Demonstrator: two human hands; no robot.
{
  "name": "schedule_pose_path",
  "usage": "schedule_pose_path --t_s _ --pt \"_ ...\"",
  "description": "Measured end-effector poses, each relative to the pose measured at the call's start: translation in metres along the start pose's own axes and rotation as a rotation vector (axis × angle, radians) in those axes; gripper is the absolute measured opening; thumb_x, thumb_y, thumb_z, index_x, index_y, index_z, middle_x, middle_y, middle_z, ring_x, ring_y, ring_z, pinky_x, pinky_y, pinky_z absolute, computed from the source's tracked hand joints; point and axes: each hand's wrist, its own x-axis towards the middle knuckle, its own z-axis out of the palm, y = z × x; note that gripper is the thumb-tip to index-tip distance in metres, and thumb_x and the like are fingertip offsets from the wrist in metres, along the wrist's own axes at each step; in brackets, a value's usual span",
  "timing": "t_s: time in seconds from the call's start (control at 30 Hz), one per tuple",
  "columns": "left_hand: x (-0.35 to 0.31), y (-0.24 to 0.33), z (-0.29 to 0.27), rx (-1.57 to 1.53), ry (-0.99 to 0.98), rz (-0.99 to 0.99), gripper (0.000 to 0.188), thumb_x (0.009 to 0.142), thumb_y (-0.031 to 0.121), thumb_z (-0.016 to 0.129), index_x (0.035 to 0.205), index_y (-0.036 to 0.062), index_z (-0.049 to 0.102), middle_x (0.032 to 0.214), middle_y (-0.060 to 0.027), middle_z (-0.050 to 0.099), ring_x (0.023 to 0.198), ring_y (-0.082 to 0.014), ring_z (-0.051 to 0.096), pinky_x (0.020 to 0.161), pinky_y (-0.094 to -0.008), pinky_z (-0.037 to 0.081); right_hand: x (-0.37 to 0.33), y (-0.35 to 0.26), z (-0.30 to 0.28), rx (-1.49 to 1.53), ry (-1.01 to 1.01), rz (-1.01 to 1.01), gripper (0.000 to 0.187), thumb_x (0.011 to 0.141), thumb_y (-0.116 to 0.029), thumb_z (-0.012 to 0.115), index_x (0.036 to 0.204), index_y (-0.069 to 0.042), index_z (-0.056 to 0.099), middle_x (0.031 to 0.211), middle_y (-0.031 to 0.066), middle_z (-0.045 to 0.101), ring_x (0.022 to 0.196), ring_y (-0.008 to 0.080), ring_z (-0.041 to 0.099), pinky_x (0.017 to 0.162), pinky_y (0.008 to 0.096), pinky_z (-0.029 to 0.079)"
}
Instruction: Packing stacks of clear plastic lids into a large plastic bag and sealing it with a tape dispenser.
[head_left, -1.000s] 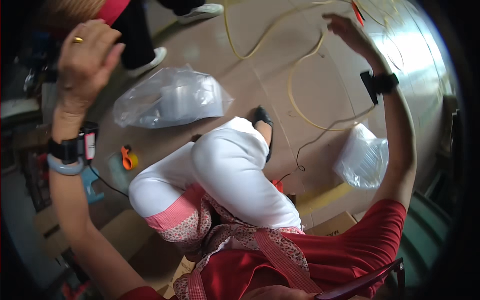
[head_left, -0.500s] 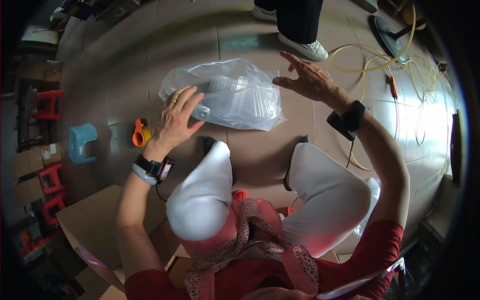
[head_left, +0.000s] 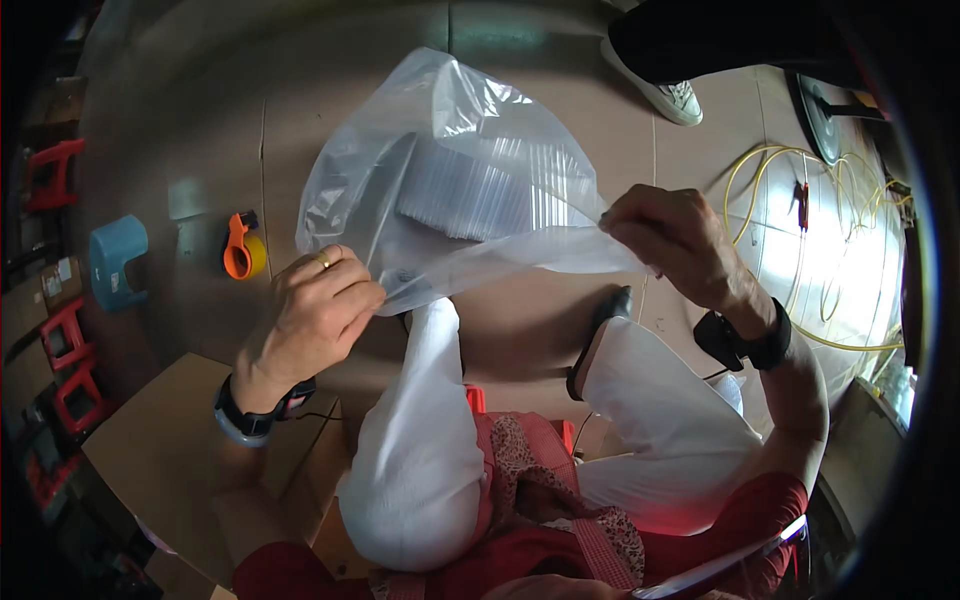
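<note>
A large clear plastic bag (head_left: 355,190) lies on the tiled floor in front of my knees, its near edge stretched between my two hands. Inside it are rows of stacked, ribbed clear plastic pieces (head_left: 480,190); their exact kind is hard to make out through the film. My left hand (head_left: 325,305) is closed on the left end of the bag's edge, with a ring on one finger. At the right end, my right hand (head_left: 680,240) pinches the same edge, fingers bent down over it. Both wrists wear black straps.
Left of the bag are an orange tape dispenser (head_left: 243,248) and a blue stool (head_left: 118,262). An open cardboard box (head_left: 170,440) stands by my left arm. Yellow hose (head_left: 740,190) coils at the right. Another person's shoe (head_left: 668,97) is planted beyond the bag.
Both hands, open before, have closed on the bag's near edge and drawn it toward me. The bag is spread taller and wider. The other person's leg has shifted right.
</note>
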Motion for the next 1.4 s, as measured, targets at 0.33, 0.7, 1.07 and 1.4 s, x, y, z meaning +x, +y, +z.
schedule_pose_path --t_s 0.33,0.7,1.07,1.4 --pt "0.138 -0.013 0.096 0.039 -0.164 0.25 0.007 0.085 0.007 0.057 0.081 0.0029 0.061 0.081 -0.0108 0.06 0.083 -0.026 0.062 0.076 -0.0429 0.05 -0.027 0.005 -0.004 0.155 0.008 0.116 0.007 0.085 -0.006 0.063 0.089 -0.002 0.06 0.064 0.0051 0.056 0.055 0.0118 0.052 0.053 0.0281 0.04" --pt "0.124 -0.006 0.118 0.311 -0.386 0.483 0.022 0.081 0.012 0.056 0.101 0.0056 0.062 0.12 -0.0123 0.054 0.124 -0.029 0.048 0.104 -0.0442 0.037 -0.021 0.006 -0.016 0.125 -0.382 0.065 0.026 0.083 -0.02 0.071 0.098 -0.002 0.062 0.064 0.006 0.054 0.055 0.0157 0.052 0.054 0.0282 0.043" --pt "0.021 -0.016 0.043 0.133 0.881 -0.564 0.07 0.077 0.017 0.078 0.135 0.0009 0.042 0.12 -0.018 0.058 0.114 -0.0259 0.056 0.094 -0.04 0.045 0.009 -0.022 0.039 -0.74 -0.194 -0.045 0.098 0.067 -0.048 0.079 0.146 -0.012 0.032 0.09 0.007 0.057 0.08 0.0231 0.061 0.059 0.037 0.048" --pt "0.038 -0.016 0.025 -1.058 0.927 -0.801 0.021 0.097 0.02 0.055 0.095 0.001 0.064 0.058 0.0072 0.039 0.05 -0.0005 0.027 0.047 -0.0201 0.02 0.022 -0.032 0.05 -0.669 -0.347 -0.177 0.064 0.084 -0.047 0.062 0.136 -0.014 0.044 0.086 0.004 0.053 0.08 0.0223 0.058 0.065 0.0376 0.049"
